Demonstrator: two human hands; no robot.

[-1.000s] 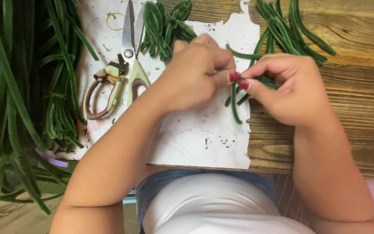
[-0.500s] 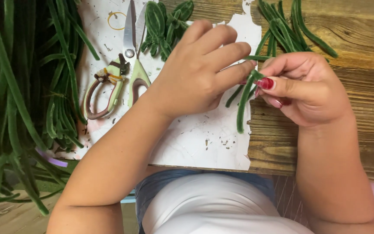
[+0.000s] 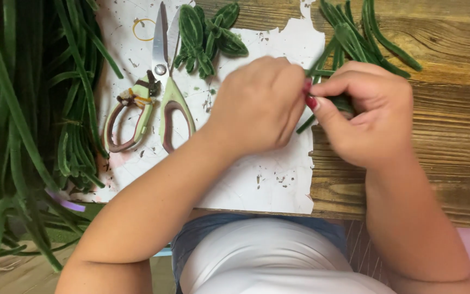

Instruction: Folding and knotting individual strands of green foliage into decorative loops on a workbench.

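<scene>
Pinching a green chenille stem (image 3: 307, 123) between both hands, above the right edge of a white paper sheet (image 3: 257, 179) on the wooden worktop (image 3: 452, 141). Left hand (image 3: 257, 106): fingers curled closed, tips meeting the right hand at the stem. Right hand (image 3: 368, 111): thumb and forefinger closed on the same stem; red-painted nails visible at the contact point. Only a short length of stem shows, angling down-left below the fingers and up toward the loose pile of stems (image 3: 365, 32) at the top right. How the stem is bent inside the grip cannot be told; the hands hide it and are slightly blurred.

Nearby: scissors (image 3: 161, 92) lie on the sheet, blades pointing away from the person, handles near the left forearm. Folded green stem pieces (image 3: 208, 32) sit just right of the blades. Large bundle of long green stems (image 3: 23, 125) covers the left side.

Risks, as judged:
- Wire core may kink or poke a fingertip if twisted hard at such a tight pinch.
- Left forearm is near the scissor handles; a sideways sweep could knock them.
- Stem may snag the loose pile beside the right hand and drag pieces off.
</scene>
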